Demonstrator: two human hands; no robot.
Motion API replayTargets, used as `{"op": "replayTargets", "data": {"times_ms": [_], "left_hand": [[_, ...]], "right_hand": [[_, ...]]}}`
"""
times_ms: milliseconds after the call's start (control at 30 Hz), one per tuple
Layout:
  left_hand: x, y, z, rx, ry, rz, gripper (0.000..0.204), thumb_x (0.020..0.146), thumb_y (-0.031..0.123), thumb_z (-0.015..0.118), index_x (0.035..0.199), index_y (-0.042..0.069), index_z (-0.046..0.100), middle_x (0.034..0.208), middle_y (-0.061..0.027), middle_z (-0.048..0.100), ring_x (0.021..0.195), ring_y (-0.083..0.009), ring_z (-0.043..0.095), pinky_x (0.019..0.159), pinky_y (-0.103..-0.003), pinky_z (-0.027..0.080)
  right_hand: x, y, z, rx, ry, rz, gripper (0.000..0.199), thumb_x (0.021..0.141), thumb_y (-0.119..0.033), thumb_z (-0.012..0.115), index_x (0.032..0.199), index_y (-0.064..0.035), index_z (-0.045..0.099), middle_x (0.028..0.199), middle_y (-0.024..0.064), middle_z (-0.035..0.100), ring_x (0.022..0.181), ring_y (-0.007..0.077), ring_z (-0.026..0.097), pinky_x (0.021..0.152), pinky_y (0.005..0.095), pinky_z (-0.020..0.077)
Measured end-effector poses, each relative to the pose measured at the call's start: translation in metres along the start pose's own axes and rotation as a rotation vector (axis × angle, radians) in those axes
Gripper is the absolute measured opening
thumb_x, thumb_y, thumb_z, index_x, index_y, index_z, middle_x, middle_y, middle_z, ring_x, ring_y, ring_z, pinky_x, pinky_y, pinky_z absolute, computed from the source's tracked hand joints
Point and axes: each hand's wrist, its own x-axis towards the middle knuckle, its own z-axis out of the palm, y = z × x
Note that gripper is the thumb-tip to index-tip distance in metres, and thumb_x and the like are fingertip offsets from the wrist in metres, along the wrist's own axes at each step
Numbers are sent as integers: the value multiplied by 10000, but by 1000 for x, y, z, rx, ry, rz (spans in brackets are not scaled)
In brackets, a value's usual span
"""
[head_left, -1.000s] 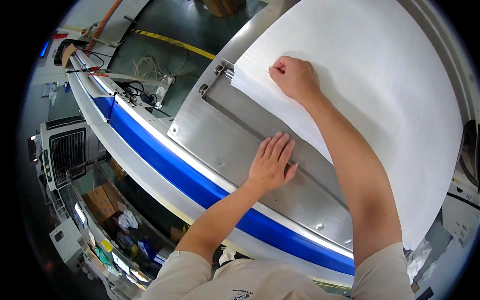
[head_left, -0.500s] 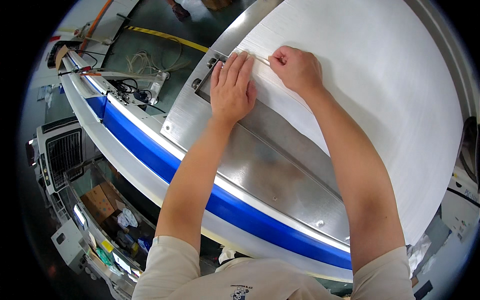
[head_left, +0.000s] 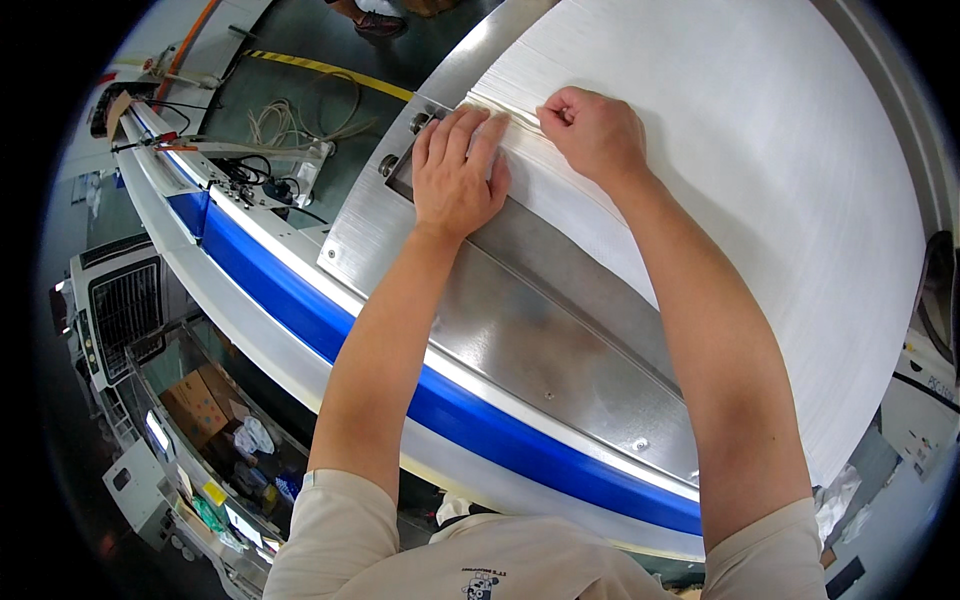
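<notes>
1. One loose touch from left hand (head_left: 456,182), unclenched, on white sheeting (head_left: 760,200) at tabletop's (head_left: 535,330) left end.
2. Farther right over tabletop, curls right hand (head_left: 597,138) closed; cannot tell if pinching sheeting.
3. Rightward across tabletop, more sheeting: likely light, soft, creasable; best held by edge.

At the frame's bottom centre, dark lettering (head_left: 485,573) tops a cartoon print (head_left: 480,587) on the pale shirt (head_left: 540,560); at the right edge, a white panel (head_left: 912,425) bears a row of dark characters (head_left: 942,391), seemingly a code.
</notes>
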Motion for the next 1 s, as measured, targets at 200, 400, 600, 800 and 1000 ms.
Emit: {"op": "replayTargets", "data": {"times_ms": [200,400,600,800,1000], "left_hand": [[-1,1,2,23,24,-9,347,726,174,599,1072,158,576,1125,-47,540,1114,-238,479,973,-421,333],[-10,1,-10,47,25,-24,286,673,177,620,954,139,592,1109,-34,548,1103,-225,492,963,-413,346],[6,-27,-32,-41,-179,300,311,653,162,633,955,113,576,1101,-47,571,1038,-242,543,924,-406,384],[32,-29,-59,173,-619,352,510,686,163,664,1168,119,504,1178,-105,557,1120,-269,511,1007,-430,324],[73,21,-42,586,-1065,294,303,757,134,572,1058,138,608,1054,-89,597,992,-272,578,904,-438,420]], "right_hand": [[1,0,-1,18,-36,14,135,761,-283,611,761,-159,666,718,74,659,674,291,635,629,395,509],[0,-4,-2,16,-51,15,148,765,-291,611,773,-155,669,719,77,659,678,292,636,637,396,511],[-30,-18,-20,220,-37,-30,184,815,-290,568,818,-121,640,735,98,643,673,319,619,621,429,498],[-177,10,-95,-221,-97,335,327,899,-342,484,837,-60,636,793,135,640,732,334,604,663,450,476],[-350,152,-223,-603,5,636,474,928,-378,428,632,-63,622,637,127,614,635,327,595,701,450,457]]}}
